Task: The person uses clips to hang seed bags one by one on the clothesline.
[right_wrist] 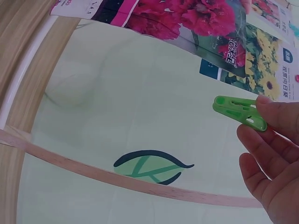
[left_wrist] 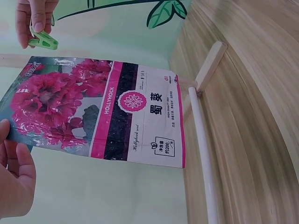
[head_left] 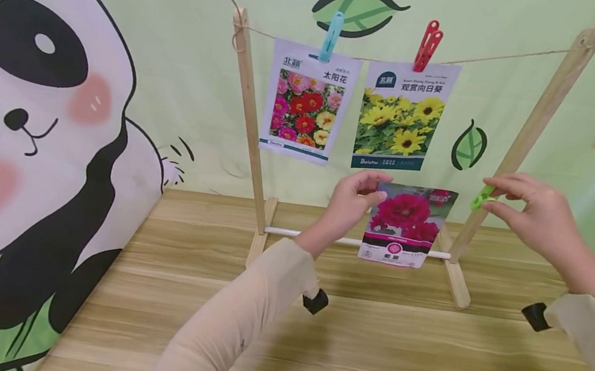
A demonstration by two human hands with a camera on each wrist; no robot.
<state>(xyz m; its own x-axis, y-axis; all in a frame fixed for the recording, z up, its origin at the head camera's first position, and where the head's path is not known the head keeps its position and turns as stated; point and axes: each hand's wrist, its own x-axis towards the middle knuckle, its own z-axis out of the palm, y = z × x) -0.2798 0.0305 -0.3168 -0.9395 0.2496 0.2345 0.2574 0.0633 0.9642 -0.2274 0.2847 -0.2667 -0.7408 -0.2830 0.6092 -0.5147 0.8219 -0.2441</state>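
Note:
My left hand (head_left: 352, 201) pinches a hollyhock seed packet (head_left: 402, 225) by its upper left corner, below the hanging packets. In the left wrist view the packet (left_wrist: 100, 112) shows a magenta flower and the word HOLLYHOCK. My right hand (head_left: 538, 219) holds a green clothespin (head_left: 482, 197) between thumb and fingers, in front of the right post; the right wrist view shows the clothespin (right_wrist: 240, 112) apart from the packet. A blue clothespin (head_left: 331, 36) fastens one seed packet (head_left: 307, 104) to the twine (head_left: 505, 57), and red clothespins (head_left: 428, 46) fasten a sunflower packet (head_left: 404, 118).
The twine runs between a left wooden post (head_left: 250, 119) and a right wooden post (head_left: 532, 126). A white rod (head_left: 281, 231) joins the posts near the wooden tabletop (head_left: 394, 355). Behind stands a green backdrop (head_left: 194, 76) with a printed panda (head_left: 51, 121).

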